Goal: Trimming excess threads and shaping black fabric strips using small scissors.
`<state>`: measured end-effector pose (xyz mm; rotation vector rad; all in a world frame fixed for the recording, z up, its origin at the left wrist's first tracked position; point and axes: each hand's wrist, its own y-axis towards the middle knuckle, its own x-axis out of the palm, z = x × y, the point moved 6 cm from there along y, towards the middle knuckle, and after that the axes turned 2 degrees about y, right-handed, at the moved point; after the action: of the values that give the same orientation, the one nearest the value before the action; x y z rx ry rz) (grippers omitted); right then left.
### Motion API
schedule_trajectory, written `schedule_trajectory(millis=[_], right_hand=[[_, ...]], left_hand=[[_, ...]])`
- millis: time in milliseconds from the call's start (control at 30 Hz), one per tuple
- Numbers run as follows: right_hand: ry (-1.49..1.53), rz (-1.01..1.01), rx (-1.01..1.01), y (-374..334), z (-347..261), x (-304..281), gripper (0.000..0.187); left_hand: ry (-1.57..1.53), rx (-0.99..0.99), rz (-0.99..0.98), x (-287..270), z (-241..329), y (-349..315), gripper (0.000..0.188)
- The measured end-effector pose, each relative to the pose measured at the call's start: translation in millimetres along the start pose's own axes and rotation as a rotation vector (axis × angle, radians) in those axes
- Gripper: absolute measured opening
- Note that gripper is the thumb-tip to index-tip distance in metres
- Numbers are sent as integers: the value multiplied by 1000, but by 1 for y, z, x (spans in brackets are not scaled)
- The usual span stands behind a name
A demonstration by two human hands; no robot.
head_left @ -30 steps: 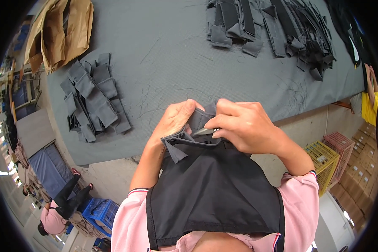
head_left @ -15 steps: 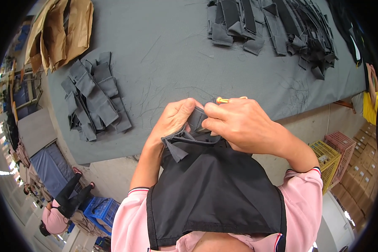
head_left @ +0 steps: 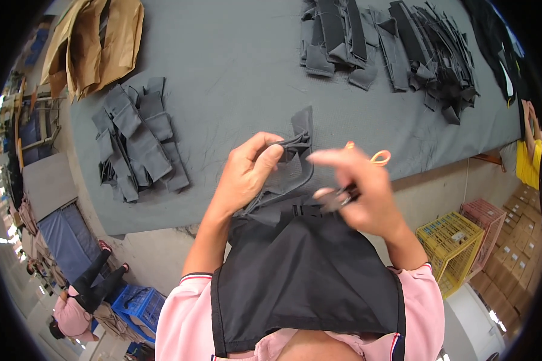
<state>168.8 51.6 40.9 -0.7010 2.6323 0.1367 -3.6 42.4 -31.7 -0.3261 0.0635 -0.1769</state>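
Where the head camera looks down over a black apron (head_left: 307, 271), the left hand (head_left: 247, 171) reaches up to the near edge of the grey-covered bench (head_left: 235, 78). Its grip is closed on a dark grey fabric piece (head_left: 301, 139), pinched between thumb and fingers. One end of the piece stands up beyond the fingertips over the bench; the rest curves down toward the apron. Just to its right, the right hand (head_left: 364, 192) is blurred, its index finger pointing toward the fabric. Its grip is closed around a small tool with an orange loop (head_left: 380, 157) on the far side of the hand and a dark part between thumb and fingers. Whether that hand touches the fabric, I cannot tell.

On the bench, a heap of grey strips (head_left: 140, 141) lies to the left, below a brown paper bag (head_left: 96, 51). More dark strips (head_left: 397, 48) with frayed threads are spread at the upper right. Beyond the bench's right edge stand a yellow crate (head_left: 448, 240) and a red crate (head_left: 485, 222).
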Motion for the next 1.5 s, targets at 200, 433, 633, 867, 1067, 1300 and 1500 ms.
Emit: schedule_trajectory(millis=[200, 433, 633, 867, 1067, 1300, 1500], right_hand=[[-85, 231, -87, 4, 31, 17, 21], [14, 309, -197, 26, 40, 18, 20], [-30, 275, -73, 14, 16, 15, 24], [-416, 34, -104, 10, 0, 2, 28], [-476, -60, -221, 23, 0, 3, 28], [-465, -117, -377, 25, 2, 3, 27], [-487, -168, -403, 25, 0, 2, 23]], left_hand=[[-168, 46, 28, 15, 12, 6, 43], [-331, -217, 27, 22, -10, -5, 64], [-401, -52, 150, 24, -2, -8, 61], [-354, -32, 147, 21, 5, -4, 62], [-328, -69, 134, 19, 0, -5, 63], [-388, -138, 52, 20, -1, -4, 65], [-384, -187, 26, 24, -2, -6, 67]])
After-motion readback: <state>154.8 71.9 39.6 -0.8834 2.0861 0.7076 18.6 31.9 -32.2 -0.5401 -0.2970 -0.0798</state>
